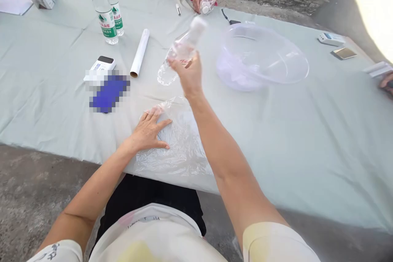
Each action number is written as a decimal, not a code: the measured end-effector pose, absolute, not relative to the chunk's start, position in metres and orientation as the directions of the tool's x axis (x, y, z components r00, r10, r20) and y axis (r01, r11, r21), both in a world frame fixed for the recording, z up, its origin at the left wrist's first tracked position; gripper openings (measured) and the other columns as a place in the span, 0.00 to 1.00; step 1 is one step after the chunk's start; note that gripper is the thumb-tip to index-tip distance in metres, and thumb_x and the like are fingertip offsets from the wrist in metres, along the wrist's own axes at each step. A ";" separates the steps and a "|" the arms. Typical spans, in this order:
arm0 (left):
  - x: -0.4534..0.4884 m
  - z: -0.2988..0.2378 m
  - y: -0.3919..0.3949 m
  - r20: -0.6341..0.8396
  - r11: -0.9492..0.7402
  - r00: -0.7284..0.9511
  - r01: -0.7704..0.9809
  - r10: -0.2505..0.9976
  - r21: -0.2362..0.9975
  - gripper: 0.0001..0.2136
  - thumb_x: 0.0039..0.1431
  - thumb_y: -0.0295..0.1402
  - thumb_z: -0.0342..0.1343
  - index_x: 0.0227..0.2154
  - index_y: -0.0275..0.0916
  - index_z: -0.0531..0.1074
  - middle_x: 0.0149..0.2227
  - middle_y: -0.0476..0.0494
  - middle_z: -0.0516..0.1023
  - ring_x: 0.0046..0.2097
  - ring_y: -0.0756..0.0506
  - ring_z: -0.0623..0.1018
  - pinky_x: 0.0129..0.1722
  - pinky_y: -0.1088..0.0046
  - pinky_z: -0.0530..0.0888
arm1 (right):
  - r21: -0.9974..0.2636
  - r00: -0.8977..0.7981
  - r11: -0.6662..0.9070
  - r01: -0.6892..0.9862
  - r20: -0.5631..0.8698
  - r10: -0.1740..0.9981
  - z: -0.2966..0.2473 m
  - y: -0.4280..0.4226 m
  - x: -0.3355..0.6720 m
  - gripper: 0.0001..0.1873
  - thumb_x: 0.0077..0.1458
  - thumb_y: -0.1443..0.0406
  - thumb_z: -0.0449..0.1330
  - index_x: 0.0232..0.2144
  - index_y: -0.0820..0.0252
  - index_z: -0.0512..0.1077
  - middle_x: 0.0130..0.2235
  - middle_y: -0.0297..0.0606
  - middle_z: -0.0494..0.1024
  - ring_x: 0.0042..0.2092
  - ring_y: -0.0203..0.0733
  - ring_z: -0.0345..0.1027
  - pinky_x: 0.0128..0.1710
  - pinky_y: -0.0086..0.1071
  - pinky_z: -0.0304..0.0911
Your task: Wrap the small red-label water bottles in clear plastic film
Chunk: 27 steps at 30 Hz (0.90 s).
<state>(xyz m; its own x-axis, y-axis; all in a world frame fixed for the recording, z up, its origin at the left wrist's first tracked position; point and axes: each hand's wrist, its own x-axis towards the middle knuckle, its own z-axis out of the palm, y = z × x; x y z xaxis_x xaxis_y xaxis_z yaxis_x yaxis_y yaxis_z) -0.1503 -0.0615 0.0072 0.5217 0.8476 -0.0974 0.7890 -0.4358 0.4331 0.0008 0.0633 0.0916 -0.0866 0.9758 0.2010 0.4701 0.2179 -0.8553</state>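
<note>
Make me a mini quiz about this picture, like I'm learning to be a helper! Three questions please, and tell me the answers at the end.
1. True or false: the left hand is touching the clear plastic film.

2. Pick one. What is the right hand holding?
A) a white roll
B) a clear bottle
C) a clear bowl

3. Count: how many green-labelled bottles stand upright on the table?

Key:
1. True; its fingers are spread out there.
2. B; it is tilted and has a white cap.
3. Two, side by side.
</note>
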 end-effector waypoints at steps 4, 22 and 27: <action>-0.151 0.003 -0.060 -0.074 -0.418 0.495 0.797 0.866 0.436 0.44 0.39 0.55 0.71 0.62 0.50 0.68 0.74 0.37 0.39 0.72 0.22 0.38 0.67 0.37 0.37 | -0.992 -0.179 0.103 0.069 0.089 0.980 0.117 -0.005 0.036 0.32 0.63 0.40 0.40 0.53 0.53 0.66 0.46 0.42 0.76 0.42 0.43 0.74 0.35 0.35 0.70; -0.191 0.006 -0.049 0.131 -0.347 0.519 0.345 0.845 0.872 0.51 0.55 0.45 0.61 0.72 0.50 0.31 0.75 0.41 0.33 0.74 0.34 0.36 0.70 0.43 0.43 | -0.904 -0.350 -0.428 -0.017 -0.395 0.849 0.029 -0.087 0.012 0.33 0.48 0.39 0.63 0.43 0.59 0.72 0.42 0.41 0.79 0.40 0.43 0.75 0.39 0.34 0.70; -0.198 -0.005 -0.042 0.212 -0.275 0.366 0.126 0.906 0.953 0.44 0.57 0.33 0.57 0.71 0.54 0.39 0.75 0.45 0.40 0.74 0.37 0.41 0.69 0.46 0.53 | -0.850 -0.159 -0.352 0.391 -0.439 0.884 0.032 -0.088 0.001 0.32 0.48 0.39 0.62 0.42 0.58 0.71 0.41 0.39 0.79 0.39 0.43 0.74 0.37 0.34 0.67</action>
<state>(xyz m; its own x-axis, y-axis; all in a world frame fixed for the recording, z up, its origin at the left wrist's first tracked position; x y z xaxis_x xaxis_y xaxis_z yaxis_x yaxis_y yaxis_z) -0.1982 -0.0419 -0.0047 0.3664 0.9059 0.2123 0.1263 -0.2745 0.9533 0.0009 -0.0880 0.0320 -0.1595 0.8841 -0.4393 0.3914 -0.3519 -0.8503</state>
